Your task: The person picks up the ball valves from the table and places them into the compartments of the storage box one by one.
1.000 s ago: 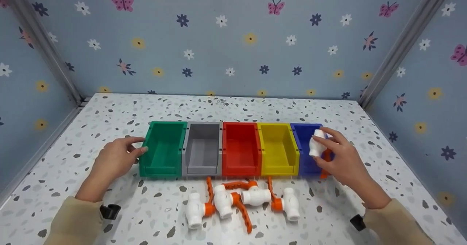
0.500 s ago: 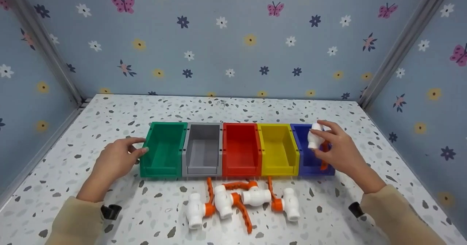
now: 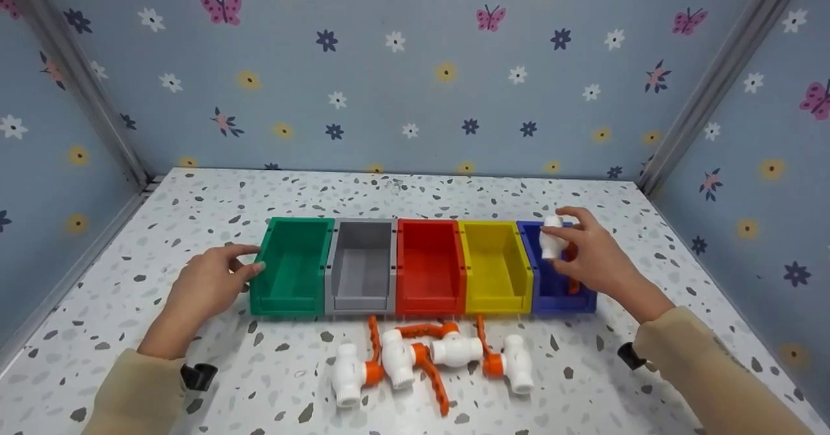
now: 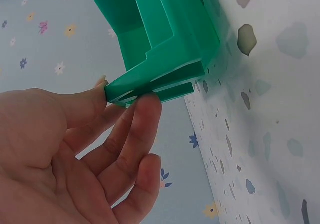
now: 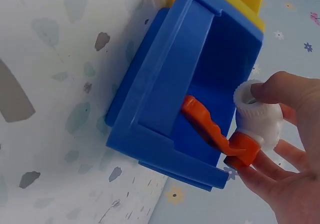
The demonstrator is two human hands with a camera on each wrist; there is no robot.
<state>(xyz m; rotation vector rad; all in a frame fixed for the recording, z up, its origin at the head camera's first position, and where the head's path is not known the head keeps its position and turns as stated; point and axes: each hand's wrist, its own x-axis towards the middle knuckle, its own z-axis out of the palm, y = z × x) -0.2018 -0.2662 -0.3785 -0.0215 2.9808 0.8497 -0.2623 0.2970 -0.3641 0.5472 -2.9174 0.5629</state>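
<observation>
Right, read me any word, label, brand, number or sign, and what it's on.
No readable text.
Green plastic bin, grey plastic bin, red plastic bin, yellow plastic bin, blue plastic bin: none visible.
Four loose white plastic valves with orange handles, and the held white valve: any markings too small to read.
Blue flower-patterned wall: pictures only.

Head view: forward and down over the bench (image 3: 259, 383)
Wrist views look in close: left shares the green bin (image 3: 287, 305) with head, right the blue bin (image 3: 563, 304).
</observation>
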